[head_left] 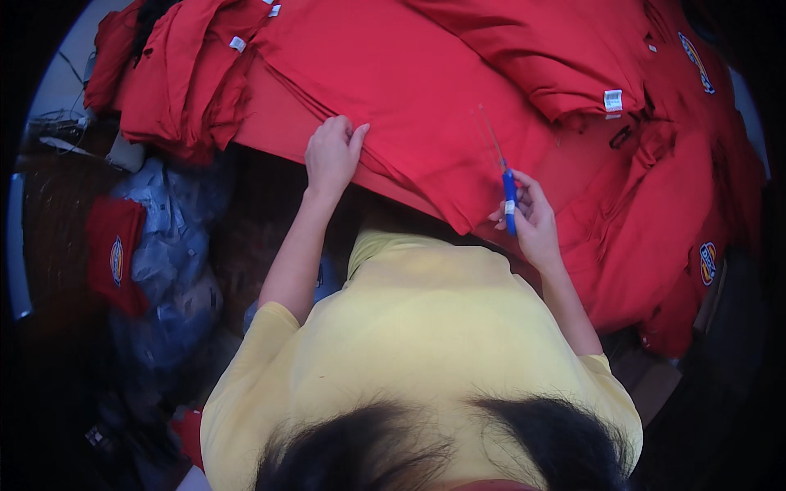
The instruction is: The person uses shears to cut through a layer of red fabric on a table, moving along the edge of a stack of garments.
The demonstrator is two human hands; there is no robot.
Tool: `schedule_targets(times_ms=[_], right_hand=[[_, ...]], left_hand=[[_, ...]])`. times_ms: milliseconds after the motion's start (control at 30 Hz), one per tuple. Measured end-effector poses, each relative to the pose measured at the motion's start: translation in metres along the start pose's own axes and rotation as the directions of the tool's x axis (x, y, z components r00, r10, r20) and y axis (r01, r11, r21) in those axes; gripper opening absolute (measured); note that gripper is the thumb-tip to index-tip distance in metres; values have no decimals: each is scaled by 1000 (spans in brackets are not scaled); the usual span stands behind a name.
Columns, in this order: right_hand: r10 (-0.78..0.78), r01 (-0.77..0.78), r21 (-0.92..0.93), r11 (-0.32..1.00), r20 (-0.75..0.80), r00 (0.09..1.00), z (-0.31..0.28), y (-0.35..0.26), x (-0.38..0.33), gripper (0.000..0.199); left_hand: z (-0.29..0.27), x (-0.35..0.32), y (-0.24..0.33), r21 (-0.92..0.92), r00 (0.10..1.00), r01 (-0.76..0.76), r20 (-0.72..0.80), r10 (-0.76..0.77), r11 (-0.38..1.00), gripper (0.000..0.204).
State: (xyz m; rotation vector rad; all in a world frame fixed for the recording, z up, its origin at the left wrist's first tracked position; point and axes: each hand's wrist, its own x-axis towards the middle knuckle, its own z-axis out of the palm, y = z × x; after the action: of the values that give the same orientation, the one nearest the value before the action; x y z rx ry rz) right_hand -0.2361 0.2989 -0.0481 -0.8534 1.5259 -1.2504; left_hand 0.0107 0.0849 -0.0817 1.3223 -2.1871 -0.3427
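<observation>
A smooth red garment (401, 90) lies spread and layered over the red work surface (274, 119) in front of me. My left hand (334, 155) rests palm down at its left edge. The fingers there are bent, the thumb stands apart, and the thumb's tip touches the cloth. In my right hand (528, 221), closed near the garment's right front corner, is a slim blue-handled tool (510, 200) with thin metal blades. Its points face away from me, above the cloth. The fingers behind the handle are partly hidden.
Red garments are heaped at the far left (184, 74), and more lie at the far right (565, 49) and near right (647, 229), some with white tags. Below on the left are clear plastic bags (172, 245) and a red cloth piece (115, 254) with a badge.
</observation>
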Motion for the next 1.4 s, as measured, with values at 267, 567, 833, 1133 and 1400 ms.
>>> schedule_targets(times_ms=[267,567,833,1133,1400], right_hand=[[-94,94,22,995,-8,996,3,-49,26,47],[-175,176,152,973,-17,984,10,-49,40,48],[32,-31,156,987,-2,999,22,-12,17,48],[-70,81,-431,899,40,997,36,-14,-3,58],[-148,126,-500,857,-6,989,33,-10,-18,56]], left_hand=[[-37,51,-8,-570,866,426,482,-134,703,37],[20,118,26,-752,808,582,490,-329,310,38],[30,70,53,-57,930,127,355,-98,990,31],[33,44,69,-690,680,693,722,-129,-211,14],[16,32,86,-594,641,735,766,49,-327,22]])
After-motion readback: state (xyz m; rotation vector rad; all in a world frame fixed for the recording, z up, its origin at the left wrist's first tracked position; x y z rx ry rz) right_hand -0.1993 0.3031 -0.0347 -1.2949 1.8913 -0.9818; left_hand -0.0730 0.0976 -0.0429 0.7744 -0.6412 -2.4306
